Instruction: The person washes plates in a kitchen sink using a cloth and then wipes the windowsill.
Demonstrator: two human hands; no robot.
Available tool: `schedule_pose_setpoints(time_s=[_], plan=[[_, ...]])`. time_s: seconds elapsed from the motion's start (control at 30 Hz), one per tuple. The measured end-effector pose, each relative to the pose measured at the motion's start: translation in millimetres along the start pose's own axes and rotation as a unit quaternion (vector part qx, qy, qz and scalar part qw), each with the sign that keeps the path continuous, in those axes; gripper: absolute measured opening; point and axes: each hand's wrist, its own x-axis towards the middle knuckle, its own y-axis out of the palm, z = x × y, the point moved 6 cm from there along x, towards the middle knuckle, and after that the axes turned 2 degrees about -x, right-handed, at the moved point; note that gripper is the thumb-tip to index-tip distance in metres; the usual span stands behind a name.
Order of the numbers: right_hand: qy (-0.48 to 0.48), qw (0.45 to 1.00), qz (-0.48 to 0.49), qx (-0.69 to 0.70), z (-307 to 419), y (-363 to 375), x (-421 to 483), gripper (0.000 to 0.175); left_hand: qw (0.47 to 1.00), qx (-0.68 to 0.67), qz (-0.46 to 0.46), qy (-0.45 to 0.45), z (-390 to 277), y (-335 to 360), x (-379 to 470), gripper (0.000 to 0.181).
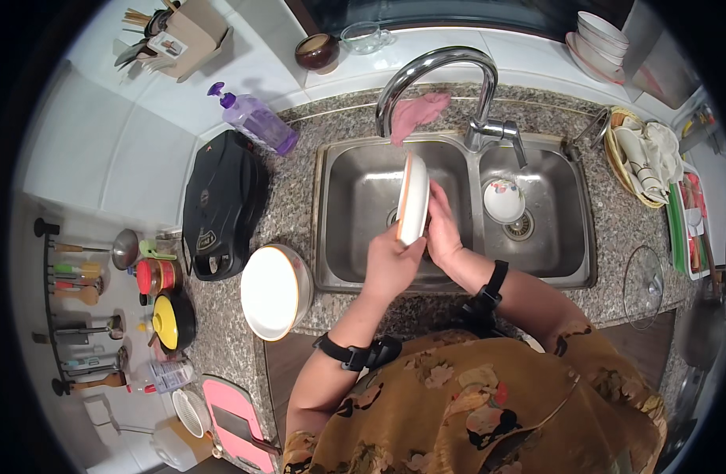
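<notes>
Over the left basin of the stainless steel double sink (363, 231) I hold a white dish (418, 198) with an orange rim, tipped up on edge. My left hand (392, 258) grips its near end, the thumb near the rim. Against the dish's right-hand underside lies my right hand (444, 228), its fingers partly hidden behind the dish. The chrome faucet (437, 56) arches over the left basin beyond the dish. Down in the right basin, a small white dish (504, 201) with a coloured pattern sits beside the drain strainer (520, 226).
A large white bowl (274, 292) stands left of the sink, near a black electric appliance (223, 207) and a purple pump bottle (262, 124). A pink cloth (419, 114) lies behind the left basin. Rightward are a glass lid (643, 287) and a basket of cloths (641, 157).
</notes>
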Motion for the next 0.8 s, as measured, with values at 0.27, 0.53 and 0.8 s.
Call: schedule_pose_setpoints(time_s=[0.27, 0.53, 0.8], plan=[[-0.214, 0.946, 0.086, -0.227, 58.1, 36.8, -14.9, 0.039, 0.993, -0.050, 0.006, -0.104, 36.4, -20.9, -14.0, 0.017], [0.148, 0.987, -0.004, 0.059, 4.6, -20.8, 30.8, 0.029, 0.992, -0.110, 0.068, 0.017, 12.3, -19.9, -30.2, 0.025], [0.340, 0.923, 0.124, 0.133, -38.4, -3.8, -31.9, 0.046, 0.952, 0.153, 0.038, 0.262, -2.9, -3.1, -26.0, 0.052]])
